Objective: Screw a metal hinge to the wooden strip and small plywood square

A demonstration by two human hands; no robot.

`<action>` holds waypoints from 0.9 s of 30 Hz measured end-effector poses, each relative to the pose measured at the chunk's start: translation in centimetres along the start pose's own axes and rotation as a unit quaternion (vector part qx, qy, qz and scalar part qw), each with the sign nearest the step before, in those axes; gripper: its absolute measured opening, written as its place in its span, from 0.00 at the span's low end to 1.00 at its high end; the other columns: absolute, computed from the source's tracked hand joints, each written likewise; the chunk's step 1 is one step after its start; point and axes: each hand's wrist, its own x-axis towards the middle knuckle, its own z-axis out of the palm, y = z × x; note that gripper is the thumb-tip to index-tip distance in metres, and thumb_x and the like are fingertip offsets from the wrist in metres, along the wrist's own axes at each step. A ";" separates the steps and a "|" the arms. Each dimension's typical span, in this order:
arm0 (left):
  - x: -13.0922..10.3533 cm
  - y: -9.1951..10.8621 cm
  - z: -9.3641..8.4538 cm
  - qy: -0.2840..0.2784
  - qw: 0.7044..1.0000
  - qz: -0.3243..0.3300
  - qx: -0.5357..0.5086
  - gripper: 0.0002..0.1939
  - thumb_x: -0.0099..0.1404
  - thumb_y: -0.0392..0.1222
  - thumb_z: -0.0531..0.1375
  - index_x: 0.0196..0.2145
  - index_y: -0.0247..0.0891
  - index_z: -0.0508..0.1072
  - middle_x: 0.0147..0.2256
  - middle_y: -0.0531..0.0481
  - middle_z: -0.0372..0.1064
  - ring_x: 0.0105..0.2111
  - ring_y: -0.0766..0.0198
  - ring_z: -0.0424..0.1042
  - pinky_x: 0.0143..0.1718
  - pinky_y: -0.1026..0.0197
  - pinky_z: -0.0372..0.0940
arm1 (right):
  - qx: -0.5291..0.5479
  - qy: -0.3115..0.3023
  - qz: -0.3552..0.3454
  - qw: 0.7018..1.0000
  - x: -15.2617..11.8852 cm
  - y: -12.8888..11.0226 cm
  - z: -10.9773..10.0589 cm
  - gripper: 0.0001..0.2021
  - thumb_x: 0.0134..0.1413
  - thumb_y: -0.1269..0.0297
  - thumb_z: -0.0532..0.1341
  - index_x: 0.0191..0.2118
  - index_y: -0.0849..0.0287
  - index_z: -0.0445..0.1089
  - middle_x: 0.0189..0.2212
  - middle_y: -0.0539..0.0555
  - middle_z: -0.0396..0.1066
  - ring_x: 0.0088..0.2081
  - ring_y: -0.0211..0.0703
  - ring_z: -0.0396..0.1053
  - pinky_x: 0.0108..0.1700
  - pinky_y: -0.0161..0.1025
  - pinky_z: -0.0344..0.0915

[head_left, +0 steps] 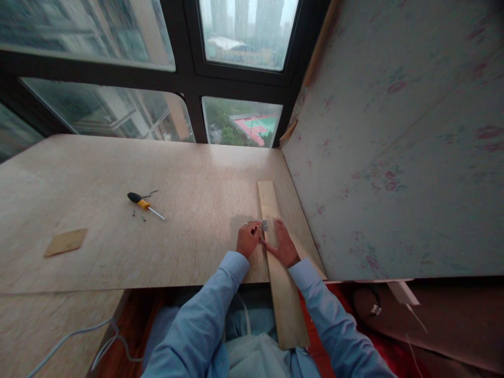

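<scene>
A long, narrow wooden board (289, 310) runs along the right side of the tabletop and juts past its front edge over my lap. On its left edge sits a small metal hinge (264, 226). My left hand (249, 239) is closed in a pinch right beside the hinge; what its fingertips hold is too small to make out. Across the board just below the hinge lies my right hand (284, 247), its thumb at the board's left edge and its fingers toward the right edge, gripping it.
A yellow and black screwdriver (145, 203) lies on the tabletop (189, 178) at the left, with several loose screws around it. Farther left is a thin brown piece (65, 242). A floral-patterned panel (378, 157) rises at the right, and windows stand behind. A grey cable (79, 331) trails at lower left.
</scene>
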 end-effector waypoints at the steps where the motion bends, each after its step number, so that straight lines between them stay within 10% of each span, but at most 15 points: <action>1: 0.0 0.0 0.0 -0.001 1.000 -0.010 -0.015 0.15 0.60 0.26 0.57 0.39 0.37 0.79 0.38 0.47 0.78 0.32 0.64 0.76 0.38 0.62 0.72 | 0.000 0.001 0.001 1.000 -0.2 0.0 0.0 0.43 0.60 0.46 0.58 0.72 0.63 0.41 0.66 0.70 0.56 0.69 0.63 0.51 0.67 0.63 0.55; 12: -0.2 0.9 -0.5 0.028 0.987 -0.095 -0.130 0.13 0.61 0.30 0.53 0.38 0.35 0.77 0.35 0.48 0.76 0.20 0.69 0.71 0.24 0.66 0.68 | -0.012 0.000 0.007 1.000 -1.0 -0.4 -0.2 0.43 0.60 0.48 0.59 0.72 0.61 0.41 0.66 0.69 0.55 0.69 0.63 0.50 0.66 0.63 0.56; 18: -0.4 0.7 -1.7 -0.063 0.974 -0.112 -0.188 0.14 0.62 0.34 0.56 0.44 0.35 0.75 0.30 0.50 0.75 0.23 0.67 0.73 0.26 0.65 0.70 | -0.003 0.004 0.006 1.000 -0.8 -0.1 -0.3 0.43 0.59 0.41 0.58 0.70 0.63 0.46 0.65 0.71 0.58 0.68 0.64 0.54 0.66 0.64 0.56; 27: -2.9 -1.9 -10.0 0.003 0.984 -0.119 -0.131 0.13 0.62 0.34 0.56 0.42 0.33 0.76 0.39 0.44 0.78 0.24 0.68 0.75 0.26 0.66 0.70 | 0.060 -0.089 0.060 0.992 0.9 1.6 -3.2 0.45 0.51 0.31 0.58 0.65 0.62 0.60 0.62 0.71 0.64 0.63 0.66 0.64 0.61 0.64 0.63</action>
